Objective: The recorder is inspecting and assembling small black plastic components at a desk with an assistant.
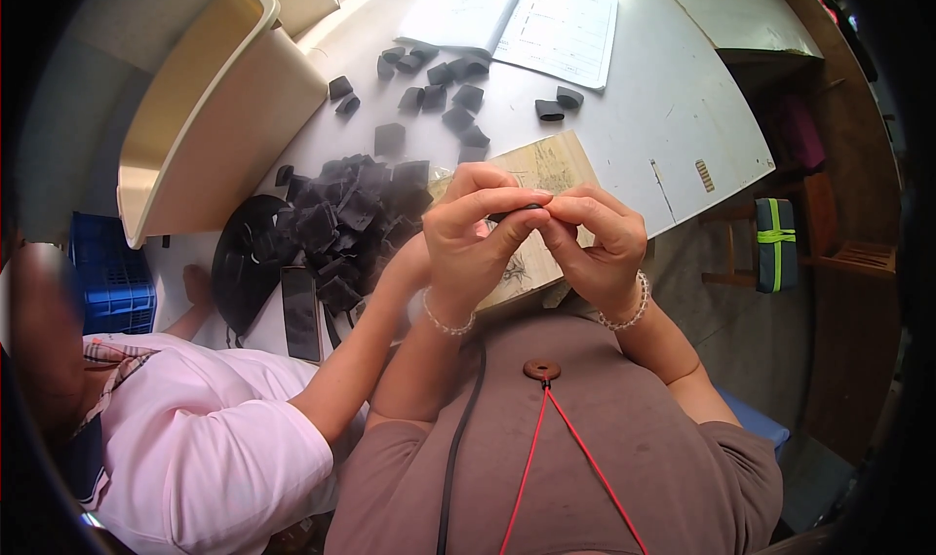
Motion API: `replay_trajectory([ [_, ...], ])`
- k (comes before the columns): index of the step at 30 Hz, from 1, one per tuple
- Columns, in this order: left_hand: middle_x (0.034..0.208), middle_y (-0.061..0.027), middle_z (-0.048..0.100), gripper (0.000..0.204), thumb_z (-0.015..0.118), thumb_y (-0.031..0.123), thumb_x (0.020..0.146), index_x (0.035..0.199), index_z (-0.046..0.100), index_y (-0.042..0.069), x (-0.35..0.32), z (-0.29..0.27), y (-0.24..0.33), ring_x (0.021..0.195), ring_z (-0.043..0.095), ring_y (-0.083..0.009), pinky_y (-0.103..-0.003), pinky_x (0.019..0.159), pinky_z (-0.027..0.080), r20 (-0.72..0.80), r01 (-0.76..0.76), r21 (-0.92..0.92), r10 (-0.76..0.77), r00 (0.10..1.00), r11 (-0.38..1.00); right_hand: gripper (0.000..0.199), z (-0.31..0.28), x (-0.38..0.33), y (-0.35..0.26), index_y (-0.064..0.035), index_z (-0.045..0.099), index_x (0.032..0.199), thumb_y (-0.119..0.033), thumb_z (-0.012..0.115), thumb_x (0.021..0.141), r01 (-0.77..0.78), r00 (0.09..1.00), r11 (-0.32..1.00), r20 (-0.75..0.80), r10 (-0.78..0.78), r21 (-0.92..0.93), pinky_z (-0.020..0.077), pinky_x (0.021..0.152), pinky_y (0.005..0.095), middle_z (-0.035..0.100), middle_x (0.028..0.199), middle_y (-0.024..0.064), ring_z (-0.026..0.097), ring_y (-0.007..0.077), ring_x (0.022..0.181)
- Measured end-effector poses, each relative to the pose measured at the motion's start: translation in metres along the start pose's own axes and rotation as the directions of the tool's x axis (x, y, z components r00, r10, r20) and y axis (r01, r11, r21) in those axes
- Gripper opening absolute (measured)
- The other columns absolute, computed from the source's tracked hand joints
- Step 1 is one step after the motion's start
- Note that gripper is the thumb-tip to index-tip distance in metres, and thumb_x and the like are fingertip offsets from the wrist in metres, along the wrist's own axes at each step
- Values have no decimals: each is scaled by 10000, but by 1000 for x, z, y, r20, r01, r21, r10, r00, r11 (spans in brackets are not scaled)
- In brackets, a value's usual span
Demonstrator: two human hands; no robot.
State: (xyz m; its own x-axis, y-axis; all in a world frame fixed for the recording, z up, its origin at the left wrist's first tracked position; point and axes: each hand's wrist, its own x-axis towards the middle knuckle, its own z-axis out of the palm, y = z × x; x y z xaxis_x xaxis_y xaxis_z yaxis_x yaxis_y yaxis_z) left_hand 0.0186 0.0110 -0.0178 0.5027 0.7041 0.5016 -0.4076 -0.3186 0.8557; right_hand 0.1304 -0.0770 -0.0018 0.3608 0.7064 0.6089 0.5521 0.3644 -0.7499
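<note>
My left hand (470, 226) and my right hand (597, 248) meet over a wooden board (565, 162) with dark scuffs. Thumbs and forefingers of both are pinched together on a small black piece (531, 206). Only a dark sliver of it shows between the fingertips; the fingers cover the rest. To the left of my hands lies a large heap of flat black fabric-like pieces (336, 214). Further back, several short black sleeves (434, 97) are scattered on the white table (643, 126), and two more black sleeves (551, 111) lie apart at the right.
An open notebook (556, 29) lies at the table's back. At the left are a cream plastic bin (229, 116), a blue crate (107, 272) and a dark phone (301, 311). A person in a pink shirt (205, 419) sits close on my left, one forearm reaching toward the heap.
</note>
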Motion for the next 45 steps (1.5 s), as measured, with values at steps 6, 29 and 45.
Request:
replay_trajectory([
  [6, 822, -17, 549, 254, 735, 34, 700, 946, 676, 44, 1, -5, 3, 797, 507, -109, -208, 659, 420, 67, 50, 33, -52, 996, 998, 134, -3, 3, -1, -6, 648, 833, 56, 675, 717, -21, 999, 1000, 37, 21, 1, 414, 449, 195, 583, 664, 44, 534, 74, 521],
  [29, 792, -30, 581, 264, 758, 66, 660, 916, 697, 42, 8, -6, 21, 737, 517, -126, -227, 662, 417, 48, -38, 304, 25, 999, 952, 115, 3, -12, 10, 27, 626, 864, 33, 667, 757, -244, 967, 898, 16, 256, 366, 475, 612, 185, 596, 873, 81, 577, 85, 738],
  [45, 779, -19, 564, 234, 719, 78, 710, 941, 698, 52, 6, -6, 14, 736, 481, -111, -208, 616, 392, 112, 2, 265, -33, 993, 964, 122, 1, -9, 9, 1, 640, 814, 52, 690, 715, -131, 990, 963, -28, 141, 234, 448, 563, 204, 612, 797, 65, 550, 88, 650],
])
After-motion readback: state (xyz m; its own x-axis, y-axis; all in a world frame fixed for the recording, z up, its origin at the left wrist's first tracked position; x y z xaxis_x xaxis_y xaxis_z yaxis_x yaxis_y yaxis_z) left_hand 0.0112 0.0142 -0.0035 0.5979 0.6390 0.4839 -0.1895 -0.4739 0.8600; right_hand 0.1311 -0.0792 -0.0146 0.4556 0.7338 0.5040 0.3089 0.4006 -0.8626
